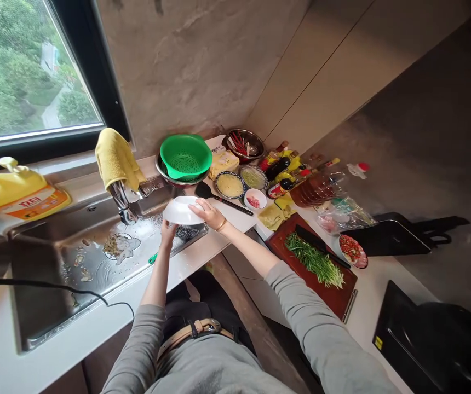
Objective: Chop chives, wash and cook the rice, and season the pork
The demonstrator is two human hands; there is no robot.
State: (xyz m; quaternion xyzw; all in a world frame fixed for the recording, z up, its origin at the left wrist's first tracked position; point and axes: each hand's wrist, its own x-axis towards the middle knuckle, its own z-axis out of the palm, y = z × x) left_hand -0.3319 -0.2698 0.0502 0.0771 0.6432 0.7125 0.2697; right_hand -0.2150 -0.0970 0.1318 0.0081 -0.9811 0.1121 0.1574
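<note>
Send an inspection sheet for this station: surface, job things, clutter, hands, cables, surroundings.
Surface: white counter; scraps in the wet sink.
Job things: white bowl, held up at the sink; contents can't be told.
Clutter: green colander, spatula, bottles, greens on the board.
Hands: left hand and right hand both on the bowl.
Cables: one black cable crosses in front of the sink; contact can't be told.
Surroundings: window left, yellow cloth over the faucet.
</note>
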